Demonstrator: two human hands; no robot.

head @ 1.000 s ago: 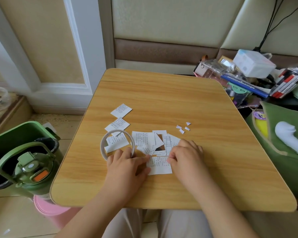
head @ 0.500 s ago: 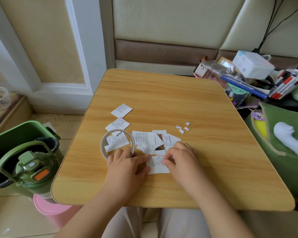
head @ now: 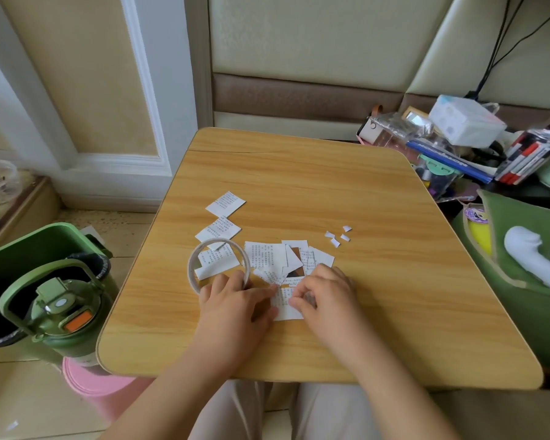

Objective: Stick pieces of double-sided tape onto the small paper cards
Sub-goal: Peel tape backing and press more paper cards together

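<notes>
While small white printed paper card (head: 285,308) is pinned under flat left hand (head: 235,301) fingertips, right hand (head: 323,298) fingers are curled, pinching at card edge; tape piece cannot be discerned. Risk: card could be creased or tape stuck askew if pinch slips; thin white tape ring (head: 218,265) lies just beyond left fingers.

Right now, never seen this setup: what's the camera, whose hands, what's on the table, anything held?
There is no robot. One wide-angle camera on a person's head looks down at their two bare hands. On the wooden table lie small printed paper cards, a ring-shaped roll of double-sided tape and a few tiny paper scraps. The left hand rests against the roll and touches the nearest card. The right hand has its fingers curled at that card's edge, seemingly pinching something small; what it is cannot be made out.
</notes>
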